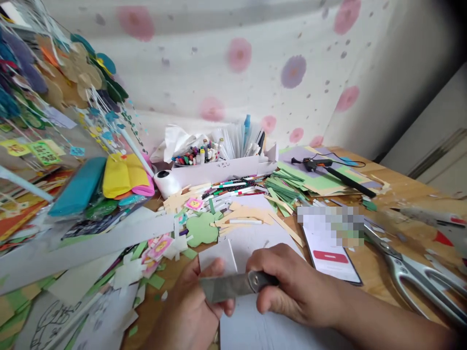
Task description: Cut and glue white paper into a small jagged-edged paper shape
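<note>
My right hand (292,282) is closed around the dark handle of a knife (229,287) with a wide grey metal blade and a round ring near the handle. The blade points left and crosses in front of my left hand's fingers. My left hand (193,301) is curled, palm partly up, with a piece of white card (219,256) gripped between thumb and fingers. Below both hands lies a large white sheet (248,325). Just beyond them is a green flower-shaped paper cutout (202,228). Whether the blade touches the card or the fingers, I cannot tell.
A phone (330,260) and large scissors (404,267) lie to the right. Behind stand a box of pens (222,167) and a glue gun (317,164). Paper scraps (146,267) cover the left side, below hanging paper decorations (73,73).
</note>
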### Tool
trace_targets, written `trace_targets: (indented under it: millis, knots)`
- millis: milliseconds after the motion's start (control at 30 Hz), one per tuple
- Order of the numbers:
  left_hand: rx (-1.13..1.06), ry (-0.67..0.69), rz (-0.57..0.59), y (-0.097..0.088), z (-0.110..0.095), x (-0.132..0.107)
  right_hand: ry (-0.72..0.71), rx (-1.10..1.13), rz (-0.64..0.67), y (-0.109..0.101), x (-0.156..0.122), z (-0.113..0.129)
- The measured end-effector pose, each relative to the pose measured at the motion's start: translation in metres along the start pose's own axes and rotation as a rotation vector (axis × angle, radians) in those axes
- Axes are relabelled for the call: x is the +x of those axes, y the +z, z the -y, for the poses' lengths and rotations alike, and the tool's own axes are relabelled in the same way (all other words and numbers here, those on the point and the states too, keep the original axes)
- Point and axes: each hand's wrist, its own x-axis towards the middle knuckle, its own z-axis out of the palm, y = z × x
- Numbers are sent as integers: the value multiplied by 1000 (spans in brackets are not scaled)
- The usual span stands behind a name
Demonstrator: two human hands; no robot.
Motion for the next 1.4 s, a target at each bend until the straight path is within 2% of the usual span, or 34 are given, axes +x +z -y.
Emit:
trace_targets:
  millis: [100, 267, 433, 500, 733, 1033, 1267, 1400]
  knots:
    - [-32, -70, 21, -1, -3, -1, -23, -6, 10, 1, 1, 1]
    - [-8, -86, 34, -6, -5, -3, -55, -49, -17, 5, 2, 2]
    - [98, -67, 51, -6, -5, -5, 43, 55, -122, 6, 1, 2]
    - [123, -36, 48, -5, -5, -5, 52, 59, -126, 6, 0, 2]
    - [119, -41, 70, -3, -4, -7, -137, 6, -89, 6, 1, -3]
    - [112, -161, 145, -5, -3, -5, -204, -148, -94, 5, 5, 2]
    - [32, -147, 179, -3, -2, -6, -219, -220, -149, 9, 3, 3]
    - [31, -103, 110, 0, 0, -9, -203, -264, -188, 11, 4, 2]
